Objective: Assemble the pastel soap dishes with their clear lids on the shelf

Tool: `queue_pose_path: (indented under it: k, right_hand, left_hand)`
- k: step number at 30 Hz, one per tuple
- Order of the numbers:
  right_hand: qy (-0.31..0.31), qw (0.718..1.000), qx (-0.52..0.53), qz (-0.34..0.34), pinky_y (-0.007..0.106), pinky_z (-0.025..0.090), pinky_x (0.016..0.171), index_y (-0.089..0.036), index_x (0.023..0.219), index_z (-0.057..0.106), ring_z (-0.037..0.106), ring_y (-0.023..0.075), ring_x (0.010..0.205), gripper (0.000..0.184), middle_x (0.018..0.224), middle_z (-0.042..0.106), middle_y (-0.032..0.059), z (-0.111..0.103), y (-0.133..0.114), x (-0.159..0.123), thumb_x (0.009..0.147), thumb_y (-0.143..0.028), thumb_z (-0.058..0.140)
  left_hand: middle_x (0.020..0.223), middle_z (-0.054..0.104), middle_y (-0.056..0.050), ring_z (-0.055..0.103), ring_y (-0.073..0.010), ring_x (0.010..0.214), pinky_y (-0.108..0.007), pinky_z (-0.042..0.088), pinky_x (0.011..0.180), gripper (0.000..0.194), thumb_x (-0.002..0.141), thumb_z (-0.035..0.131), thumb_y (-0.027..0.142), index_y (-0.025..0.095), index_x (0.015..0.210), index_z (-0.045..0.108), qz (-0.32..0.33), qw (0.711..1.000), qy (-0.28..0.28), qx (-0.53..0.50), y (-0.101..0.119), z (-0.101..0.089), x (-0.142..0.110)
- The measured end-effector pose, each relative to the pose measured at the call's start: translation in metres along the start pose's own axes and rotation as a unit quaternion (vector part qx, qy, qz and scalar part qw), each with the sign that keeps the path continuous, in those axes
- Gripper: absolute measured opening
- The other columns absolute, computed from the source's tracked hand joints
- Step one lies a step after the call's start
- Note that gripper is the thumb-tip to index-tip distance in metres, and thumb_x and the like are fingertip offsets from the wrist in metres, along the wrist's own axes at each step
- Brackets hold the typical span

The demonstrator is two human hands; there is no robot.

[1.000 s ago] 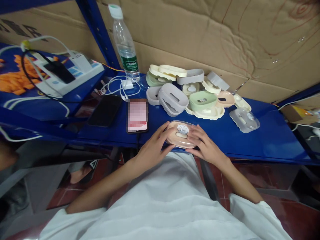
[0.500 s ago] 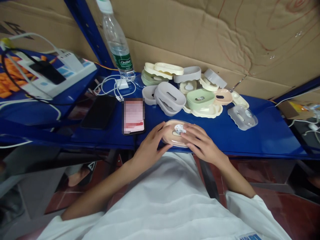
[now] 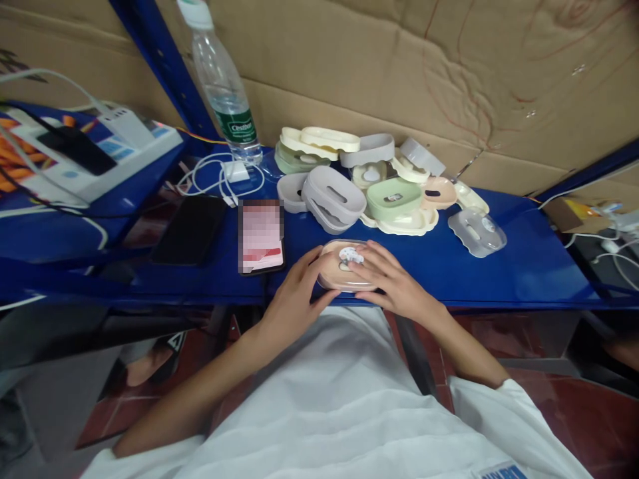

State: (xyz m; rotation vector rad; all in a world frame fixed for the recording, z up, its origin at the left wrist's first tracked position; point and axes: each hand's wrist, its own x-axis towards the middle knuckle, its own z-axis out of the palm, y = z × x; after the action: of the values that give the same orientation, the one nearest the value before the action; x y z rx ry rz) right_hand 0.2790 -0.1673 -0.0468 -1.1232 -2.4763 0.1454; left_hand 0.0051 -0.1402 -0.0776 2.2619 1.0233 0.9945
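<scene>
A peach oval soap box [image 3: 335, 267] with a clear lid and a round white sticker lies at the front edge of the blue shelf [image 3: 524, 273]. My left hand [image 3: 294, 303] cups its left side, fingers curled against the rim. My right hand [image 3: 392, 283] lies over its right half with the fingers stretched across the lid, fingertips at the sticker. Behind it is a heap of soap boxes and lids [image 3: 369, 186] in cream, grey, green and peach. A single clear lid [image 3: 476, 231] lies apart to the right.
A phone with a lit screen [image 3: 260, 236] and a dark phone [image 3: 190, 229] lie left of the box. A water bottle [image 3: 219, 83], white cable and charger [image 3: 227, 174] stand behind them. A power strip [image 3: 100, 150] sits at far left. Cardboard lines the back.
My right hand has slid leftward over the lid, so its fingers now reach the sticker. The left hand keeps its hold on the box's left side. The view has shifted slightly.
</scene>
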Motion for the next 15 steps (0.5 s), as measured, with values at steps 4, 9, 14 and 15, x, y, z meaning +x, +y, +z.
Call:
queue_pose_path:
  k: [4,9,14,15]
  right_hand:
    - [0.024,1.0,0.004,0.012,0.061,0.042,0.131,-0.04,0.174,0.026,0.029,0.0321,0.167,0.08,0.174,0.042,0.0057,-0.004,-0.004,-0.017,0.106,-0.034,0.068]
    - [0.085,0.984,-0.075,0.137,0.065,0.042,0.128,-0.039,0.169,0.039,0.038,0.0359,0.162,0.074,0.169,0.05,0.0078,-0.028,0.002,-0.082,0.103,-0.03,0.071]
    - [0.153,0.939,-0.199,0.235,0.069,0.044,0.123,-0.035,0.162,0.051,0.049,0.0418,0.154,0.063,0.163,0.057,0.0117,-0.054,0.044,-0.156,0.102,-0.037,0.071]
    - [0.162,0.927,-0.232,0.248,0.07,0.044,0.121,-0.035,0.161,0.054,0.05,0.0437,0.153,0.062,0.162,0.058,0.0131,-0.059,0.053,-0.165,0.102,-0.039,0.071]
  left_hand:
    - [0.168,0.049,-0.015,0.051,-0.0292,0.156,-0.049,0.049,0.126,0.067,0.105,0.067,0.031,0.03,0.164,0.037,0.014,1.0,-0.019,0.001,0.0,-0.001,-0.002]
    - [0.171,0.046,-0.014,0.051,-0.0277,0.156,-0.045,0.053,0.122,0.061,0.108,0.061,0.029,0.03,0.164,0.037,0.011,0.999,-0.043,0.011,0.003,-0.004,-0.002]
    - [0.168,0.05,-0.013,0.055,-0.0245,0.152,-0.042,0.054,0.121,0.056,0.108,0.06,0.026,0.025,0.161,0.042,0.025,0.997,-0.047,0.049,0.005,-0.006,0.002]
    - [0.166,0.051,-0.014,0.056,-0.0247,0.15,-0.042,0.054,0.121,0.055,0.108,0.06,0.025,0.024,0.161,0.043,0.034,0.996,-0.043,0.063,0.005,-0.007,0.005]
